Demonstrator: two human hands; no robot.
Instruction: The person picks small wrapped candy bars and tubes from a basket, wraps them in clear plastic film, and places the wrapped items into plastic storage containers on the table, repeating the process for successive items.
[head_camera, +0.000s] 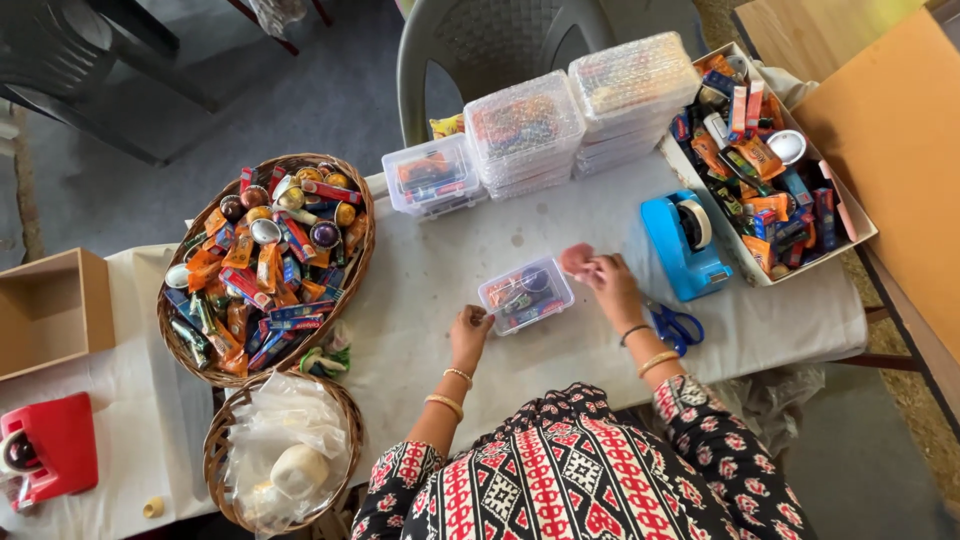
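A small clear plastic box (525, 294) filled with colourful small items sits on the white-covered table (440, 270) in front of me. My left hand (469, 333) rests on the table at the box's near left corner, fingers curled and touching it. My right hand (610, 283) is just right of the box and pinches a small pink round object (575, 258) at its far right corner.
A blue tape dispenser (685, 243) and blue-handled scissors (674, 325) lie to the right. A white tray (850, 225) of assorted items stands far right. Stacked bubble-wrapped boxes (570, 115) are at the back. Two wicker baskets (355, 265) (215, 450) sit left.
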